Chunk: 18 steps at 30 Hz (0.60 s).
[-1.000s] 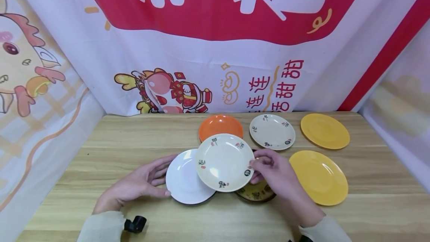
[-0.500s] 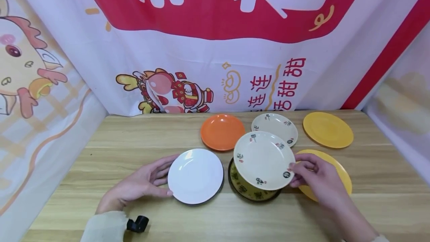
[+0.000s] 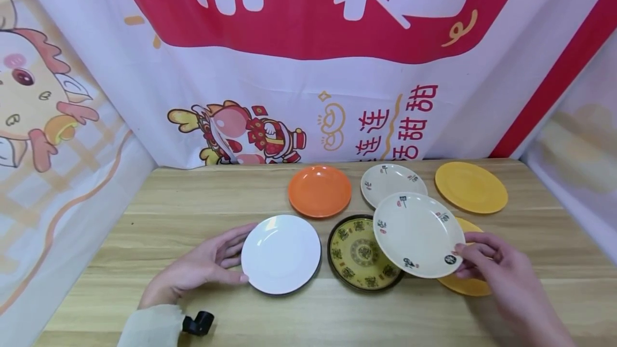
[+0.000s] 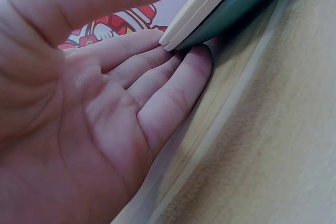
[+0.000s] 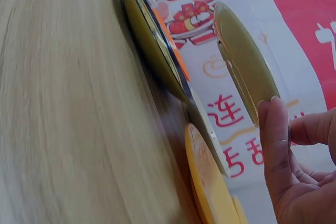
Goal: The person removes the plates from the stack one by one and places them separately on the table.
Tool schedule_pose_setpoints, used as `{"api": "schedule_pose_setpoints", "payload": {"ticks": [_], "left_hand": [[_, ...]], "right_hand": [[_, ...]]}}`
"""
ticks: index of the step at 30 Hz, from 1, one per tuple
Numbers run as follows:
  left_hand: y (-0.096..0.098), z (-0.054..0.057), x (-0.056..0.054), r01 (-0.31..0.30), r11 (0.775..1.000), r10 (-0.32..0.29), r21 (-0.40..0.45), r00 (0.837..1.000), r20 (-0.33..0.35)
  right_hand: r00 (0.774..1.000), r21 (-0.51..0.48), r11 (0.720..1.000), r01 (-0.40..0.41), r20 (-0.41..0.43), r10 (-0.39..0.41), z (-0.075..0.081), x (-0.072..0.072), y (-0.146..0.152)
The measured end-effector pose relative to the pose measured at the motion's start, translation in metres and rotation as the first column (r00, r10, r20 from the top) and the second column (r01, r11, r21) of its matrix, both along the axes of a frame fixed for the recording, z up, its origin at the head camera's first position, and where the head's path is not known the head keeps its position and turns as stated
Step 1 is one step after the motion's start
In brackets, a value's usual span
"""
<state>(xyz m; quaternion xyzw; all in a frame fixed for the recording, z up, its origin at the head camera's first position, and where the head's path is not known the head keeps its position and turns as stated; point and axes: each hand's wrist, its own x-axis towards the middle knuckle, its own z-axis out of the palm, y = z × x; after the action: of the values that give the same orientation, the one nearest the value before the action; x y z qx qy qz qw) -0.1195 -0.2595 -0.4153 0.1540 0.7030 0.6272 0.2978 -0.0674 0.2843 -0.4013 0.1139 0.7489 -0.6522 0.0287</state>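
Observation:
My right hand [image 3: 498,272] pinches the rim of a cream plate with small printed motifs [image 3: 416,234], raised above the table. In the right wrist view the plate's underside [image 5: 244,59] shows, with thumb and fingers at its edge. My left hand [image 3: 204,264] rests beside a white plate [image 3: 281,254], fingers fairly straight and touching the stack's edge. From the left wrist, pale rims [image 4: 197,11] lie over a dark green plate [image 4: 226,17], and the fingertips meet them. An olive patterned plate with a dark rim [image 3: 359,253] sits between the hands, partly covered by the held plate.
Along the back lie an orange plate [image 3: 320,191], another cream printed plate [image 3: 388,181] and a yellow plate [image 3: 471,187]. A second yellow plate [image 3: 465,285] is mostly hidden under the raised plate and right hand. A printed cloth [image 3: 270,84] hangs behind the wooden table [image 3: 193,197].
My right hand has carried the cream plate rightward, from over the white stack, past the olive plate, toward the near yellow plate. The olive plate is now largely uncovered. My left hand stays put.

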Motion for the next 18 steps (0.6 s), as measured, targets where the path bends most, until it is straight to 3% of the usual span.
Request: {"api": "schedule_pose_setpoints", "payload": {"ticks": [4, 7, 12, 18], "left_hand": [[0.000, 0.000, 0.000, 0.001, 1.000, -0.001, 0.003, 1.000, -0.004], [0.000, 0.000, 0.000, 0.002, 1.000, -0.002, 0.004, 1.000, -0.006], [0.000, 0.000, 0.000, 0.001, 1.000, -0.001, 0.004, 1.000, -0.003], [0.000, 0.000, 0.000, -0.002, 1.000, 0.002, 0.001, 1.000, 0.003]], "right_hand": [[0.998, -0.062, 0.998, 0.017, -0.058, -0.020, -0.004, 0.005, 0.014], [0.997, -0.045, 0.999, 0.029, -0.067, -0.032, -0.005, 0.008, 0.026], [0.997, -0.040, 0.997, 0.073, -0.024, -0.074, -0.003, 0.010, 0.045], [0.985, -0.172, 0.972, 0.158, -0.034, -0.167, -0.012, 0.013, 0.071]]}}
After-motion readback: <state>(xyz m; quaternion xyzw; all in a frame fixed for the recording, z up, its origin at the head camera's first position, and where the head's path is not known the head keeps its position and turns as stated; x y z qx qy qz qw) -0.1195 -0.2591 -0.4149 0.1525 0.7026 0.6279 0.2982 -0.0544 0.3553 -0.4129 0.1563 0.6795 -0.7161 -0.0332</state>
